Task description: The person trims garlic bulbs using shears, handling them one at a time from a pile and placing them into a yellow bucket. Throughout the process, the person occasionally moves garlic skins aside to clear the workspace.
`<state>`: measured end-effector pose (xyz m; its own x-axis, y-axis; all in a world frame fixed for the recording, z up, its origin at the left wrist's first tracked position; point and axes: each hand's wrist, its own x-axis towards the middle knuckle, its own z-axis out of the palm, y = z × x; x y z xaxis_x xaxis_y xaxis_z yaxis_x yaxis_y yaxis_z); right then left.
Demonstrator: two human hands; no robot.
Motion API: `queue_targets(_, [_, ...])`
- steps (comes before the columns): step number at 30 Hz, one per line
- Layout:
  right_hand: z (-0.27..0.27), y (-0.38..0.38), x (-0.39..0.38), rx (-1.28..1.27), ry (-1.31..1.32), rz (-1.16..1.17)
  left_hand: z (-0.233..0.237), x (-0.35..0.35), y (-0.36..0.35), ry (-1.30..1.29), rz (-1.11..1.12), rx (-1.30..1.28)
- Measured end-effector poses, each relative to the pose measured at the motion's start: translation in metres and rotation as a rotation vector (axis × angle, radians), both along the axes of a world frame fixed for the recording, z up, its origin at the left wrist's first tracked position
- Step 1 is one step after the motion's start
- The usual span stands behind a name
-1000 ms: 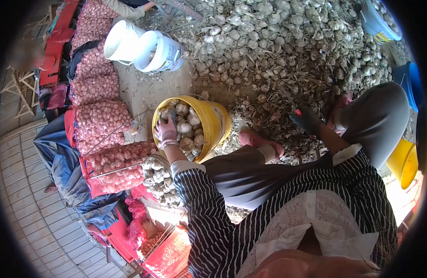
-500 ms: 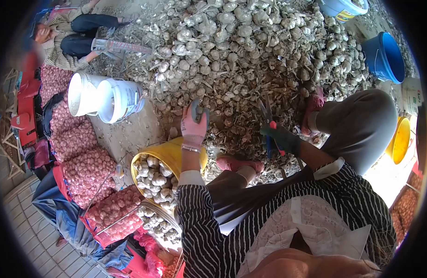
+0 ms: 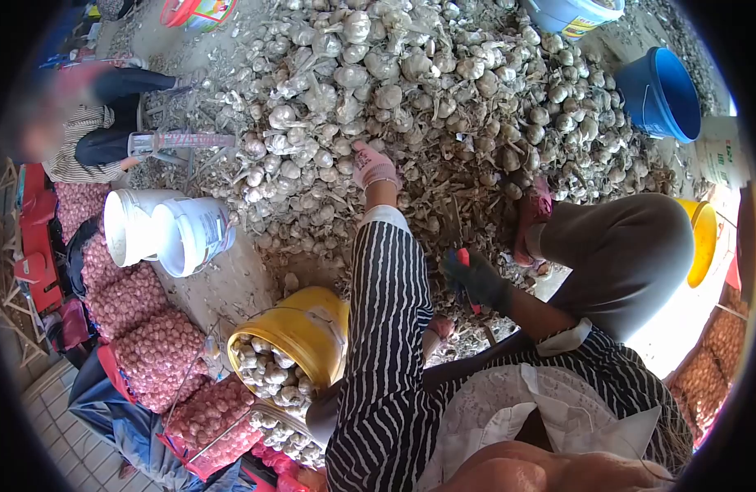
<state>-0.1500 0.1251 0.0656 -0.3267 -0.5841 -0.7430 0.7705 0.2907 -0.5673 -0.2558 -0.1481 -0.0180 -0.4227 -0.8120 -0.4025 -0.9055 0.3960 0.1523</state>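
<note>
My left hand [image 3: 375, 168], in a pink glove, reaches out over the heap of garlic [image 3: 411, 90]. Its fingers are stretched toward the bulbs, touching or just above them; no bulb shows clearly in its grasp. Wrapped in a dark glove, my right hand [image 3: 483, 280] is closed on pruning shears with red handles [image 3: 463, 257]. Their thin dark blades point away from me over stalks and loose bulbs. A yellow bucket [image 3: 316, 328] lies tilted by my left leg, its mouth showing whitish garlic bulbs [image 3: 267, 369].
Two white buckets [image 3: 193, 238] stand at left, near mesh sacks of garlic [image 3: 161, 361]. A person [image 3: 91, 139] sits beyond them by a metal stool [image 3: 177, 143]. A blue bucket [image 3: 661, 94] and another yellow bucket [image 3: 703, 242] are at right. My bent knee [image 3: 653, 254] rises beside the heap.
My left hand has moved from above the yellow bucket's edge forward and right to the garlic heap. My right hand keeps the shears, slightly lower in view. The whole view has shifted somewhat.
</note>
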Motion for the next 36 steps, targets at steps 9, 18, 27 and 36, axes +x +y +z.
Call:
queue_targets(9, [0.005, 0.003, -0.006, 0.085, 0.932, 0.181, 0.039, 0.144, 0.06, 1.242, 0.615, 0.86])
queue_targets(18, [0.069, 0.01, -0.012, 0.202, 1.414, 0.747, 0.112, 0.229, 0.127, 1.09, 0.026, 0.364])
queue_targets(27, [0.085, 0.028, 0.01, 0.153, 1.454, 0.998, 0.157, 0.269, 0.152, 0.774, 0.076, 0.172])
queue_targets(36, [0.081, 0.042, 0.019, 0.147, 1.369, 1.057, 0.13, 0.276, 0.161, 0.715, 0.035, 0.142])
